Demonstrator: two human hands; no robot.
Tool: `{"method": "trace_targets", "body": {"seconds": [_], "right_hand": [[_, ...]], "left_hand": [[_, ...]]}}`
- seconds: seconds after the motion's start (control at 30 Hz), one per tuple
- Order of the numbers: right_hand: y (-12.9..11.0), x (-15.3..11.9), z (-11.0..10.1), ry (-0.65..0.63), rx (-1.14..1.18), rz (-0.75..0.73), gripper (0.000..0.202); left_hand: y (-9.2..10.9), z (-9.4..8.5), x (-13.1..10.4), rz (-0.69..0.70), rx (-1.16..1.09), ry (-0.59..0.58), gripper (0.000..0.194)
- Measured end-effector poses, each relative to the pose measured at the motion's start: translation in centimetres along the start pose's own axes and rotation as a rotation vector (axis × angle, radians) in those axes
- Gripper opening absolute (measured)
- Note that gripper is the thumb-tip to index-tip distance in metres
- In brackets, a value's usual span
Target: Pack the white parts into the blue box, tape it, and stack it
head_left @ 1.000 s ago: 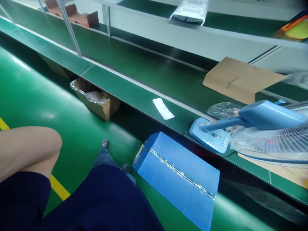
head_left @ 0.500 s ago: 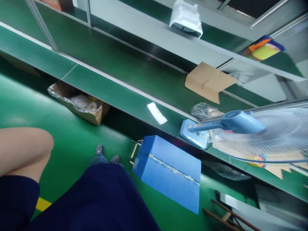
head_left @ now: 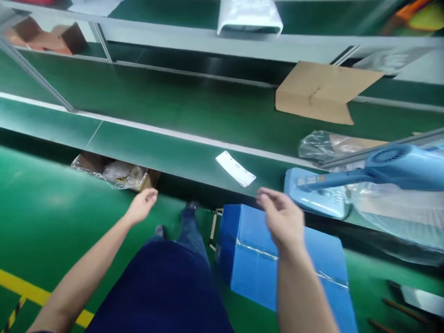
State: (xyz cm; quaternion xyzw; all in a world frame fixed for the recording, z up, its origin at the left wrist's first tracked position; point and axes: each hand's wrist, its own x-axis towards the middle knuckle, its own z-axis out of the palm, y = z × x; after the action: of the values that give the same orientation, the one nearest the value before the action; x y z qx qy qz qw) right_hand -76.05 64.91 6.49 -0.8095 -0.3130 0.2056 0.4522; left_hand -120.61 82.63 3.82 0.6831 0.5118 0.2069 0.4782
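Observation:
My left hand [head_left: 141,206] hovers over the floor near the open carton, its fingers curled in with nothing seen in them. Ahead on the right, my right hand [head_left: 283,216] is raised above the blue box [head_left: 256,268], its fingers loosely bent, thumb apart, holding nothing. A folded white paper strip [head_left: 236,168] with small print lies on the green bench [head_left: 166,147], just beyond my right fingertips. The light blue fan's base [head_left: 314,192] stands on the bench to the right of that hand. My right forearm covers part of the blue box.
Under the bench edge sits an open carton [head_left: 88,163] lined with clear plastic. A flattened cardboard piece [head_left: 315,92] and clear plastic wrap [head_left: 319,145] lie farther back. A white moulded part [head_left: 249,18] rests on the upper shelf. Yellow tape [head_left: 24,289] marks the floor.
Both hands have come into view, reaching forward. The view has turned and levelled, so the bench, fan and blue box appear shifted. My feet have changed position. The paper strip still lies on the bench.

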Motion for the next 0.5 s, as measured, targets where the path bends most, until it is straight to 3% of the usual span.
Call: {"method": "trace_targets", "body": {"seconds": [0.13, 0.2, 0.27, 0.37, 0.5], "right_hand": [[9.1, 7.3, 3.9, -0.174, -0.133, 0.206, 0.049], [13.1, 12.6, 5.3, -0.22, -0.214, 0.229, 0.05], [16.1, 18.4, 6.1, -0.216, -0.292, 0.237, 0.058], [19.0, 26.0, 6.5, -0.237, -0.414, 0.243, 0.079], [20.7, 30.8, 6.1, -0.342, -0.552, 0.263, 0.086]], "left_hand": [[-6.8, 7.5, 0.2, -0.398, 0.214, -0.327, 0.029], [-8.2, 10.3, 1.5, -0.501, 0.342, -0.437, 0.029], [-7.8, 12.3, 4.1, -0.558, 0.457, -0.494, 0.029], [-4.9, 14.6, 9.3, -0.596, 0.535, -0.479, 0.028], [-0.6, 17.0, 15.8, -0.596, 0.539, -0.412, 0.036]]}}
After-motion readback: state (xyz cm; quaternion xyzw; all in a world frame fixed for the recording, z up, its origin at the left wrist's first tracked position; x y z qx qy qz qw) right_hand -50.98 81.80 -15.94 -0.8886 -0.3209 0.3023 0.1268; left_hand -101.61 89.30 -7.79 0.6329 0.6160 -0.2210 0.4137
